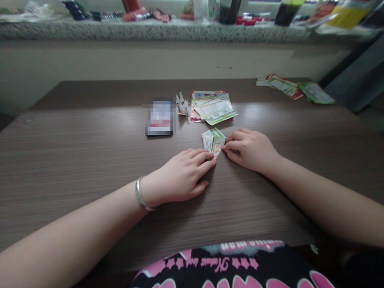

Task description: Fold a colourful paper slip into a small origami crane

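Small folded green-and-white printed paper (213,141) on brown wood-grain table (75,160)

Bare left hand (181,176), silver metal bangle (138,192) at wrist: thumb apart, fingers loosely spread, fingertips on the paper's near edge. Bare right hand (252,150): thumb and forefinger close together at its right edge; whether pinched on it, cannot tell. Just beyond the paper: stacked multicoloured leaflets (214,107)

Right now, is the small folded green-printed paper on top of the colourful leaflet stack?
No, the folded paper lies on the brown table between left hand and right hand, in front of the leaflet stack.
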Demonstrator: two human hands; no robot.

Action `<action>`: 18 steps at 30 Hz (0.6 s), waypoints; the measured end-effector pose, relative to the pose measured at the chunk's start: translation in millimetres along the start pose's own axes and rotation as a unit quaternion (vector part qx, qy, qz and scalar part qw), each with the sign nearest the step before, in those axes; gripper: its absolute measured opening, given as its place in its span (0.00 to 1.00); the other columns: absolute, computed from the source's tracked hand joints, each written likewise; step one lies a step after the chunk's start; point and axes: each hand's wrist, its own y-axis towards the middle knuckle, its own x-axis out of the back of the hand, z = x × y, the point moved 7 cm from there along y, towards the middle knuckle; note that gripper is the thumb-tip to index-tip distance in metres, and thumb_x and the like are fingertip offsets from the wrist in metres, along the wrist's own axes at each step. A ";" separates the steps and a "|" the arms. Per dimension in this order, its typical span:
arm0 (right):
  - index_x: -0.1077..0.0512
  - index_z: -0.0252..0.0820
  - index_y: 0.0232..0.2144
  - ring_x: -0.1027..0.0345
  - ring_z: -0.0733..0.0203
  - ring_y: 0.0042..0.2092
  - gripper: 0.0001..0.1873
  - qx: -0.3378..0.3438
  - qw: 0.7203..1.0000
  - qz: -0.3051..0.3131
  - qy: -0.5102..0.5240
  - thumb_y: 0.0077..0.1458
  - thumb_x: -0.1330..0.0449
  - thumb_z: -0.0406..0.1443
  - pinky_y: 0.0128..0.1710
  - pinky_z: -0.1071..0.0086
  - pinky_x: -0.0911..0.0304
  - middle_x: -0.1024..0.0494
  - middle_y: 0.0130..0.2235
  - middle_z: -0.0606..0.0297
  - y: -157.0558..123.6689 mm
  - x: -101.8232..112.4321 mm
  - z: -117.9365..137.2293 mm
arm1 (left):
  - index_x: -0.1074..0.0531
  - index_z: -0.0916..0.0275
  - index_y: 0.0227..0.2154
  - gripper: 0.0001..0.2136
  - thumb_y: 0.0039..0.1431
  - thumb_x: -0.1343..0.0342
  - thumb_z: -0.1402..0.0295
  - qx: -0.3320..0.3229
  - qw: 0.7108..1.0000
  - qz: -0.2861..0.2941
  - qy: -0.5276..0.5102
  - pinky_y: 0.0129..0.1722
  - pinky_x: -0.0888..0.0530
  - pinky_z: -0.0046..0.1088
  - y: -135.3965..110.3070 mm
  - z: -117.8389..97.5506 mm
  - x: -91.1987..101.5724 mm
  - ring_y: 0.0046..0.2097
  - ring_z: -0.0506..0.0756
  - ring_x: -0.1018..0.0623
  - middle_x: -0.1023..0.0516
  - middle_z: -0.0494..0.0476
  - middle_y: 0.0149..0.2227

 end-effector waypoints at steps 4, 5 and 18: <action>0.21 0.46 0.33 0.33 0.58 0.39 0.14 0.000 1.000 -0.014 0.002 0.60 0.47 0.39 0.36 0.66 0.44 0.22 0.38 0.64 -0.7 -0.5 -2.0 | 0.37 0.64 0.58 0.24 0.61 0.50 0.61 0.001 1.000 0.008 -0.006 0.62 0.39 0.40 -0.6 0.8 -1.0 0.60 0.61 0.35 0.36 0.62 0.61; 0.21 0.45 0.33 0.33 0.58 0.38 0.13 -0.003 1.000 -0.017 0.001 0.60 0.47 0.39 0.35 0.65 0.44 0.22 0.38 0.63 -0.7 -0.6 -3.0 | 0.37 0.64 0.58 0.23 0.61 0.50 0.61 0.000 1.000 0.010 -0.007 0.63 0.39 0.40 -0.7 0.7 -1.2 0.61 0.61 0.36 0.36 0.62 0.61; 0.21 0.43 0.33 0.33 0.56 0.38 0.13 -0.057 0.998 -0.005 -0.030 0.59 0.47 0.38 0.33 0.65 0.45 0.22 0.37 0.61 1.9 -5.3 -15.5 | 0.35 0.63 0.55 0.20 0.61 0.48 0.65 -0.028 0.999 -0.005 -0.043 0.62 0.36 0.36 -4.0 8.1 4.6 0.61 0.57 0.34 0.34 0.60 0.60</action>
